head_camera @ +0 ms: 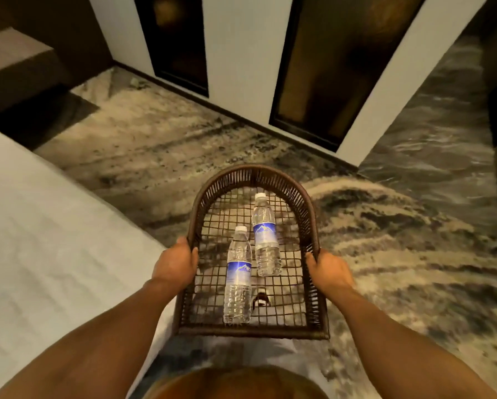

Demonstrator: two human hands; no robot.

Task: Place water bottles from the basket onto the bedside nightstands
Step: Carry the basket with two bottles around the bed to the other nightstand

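Carrier: a dark woven basket (pixel 253 175) with an arched far rim and an open grid bottom is carrying the things, and the carpet is showing through the grid.
Support of the basket: it is being held off the floor by the left hand (pixel 176 262) on its left rim and the right hand (pixel 329 270) on its right rim.
Near bottle (pixel 238 276): lying flat on the grid, cap pointing away, blue label up.
Far bottle (pixel 266 236): lying just beside it to the right and further away, cap pointing away; whether they are touching is unclear.
Floor: a patterned beige and dark carpet (pixel 399 240) is lying under the basket.
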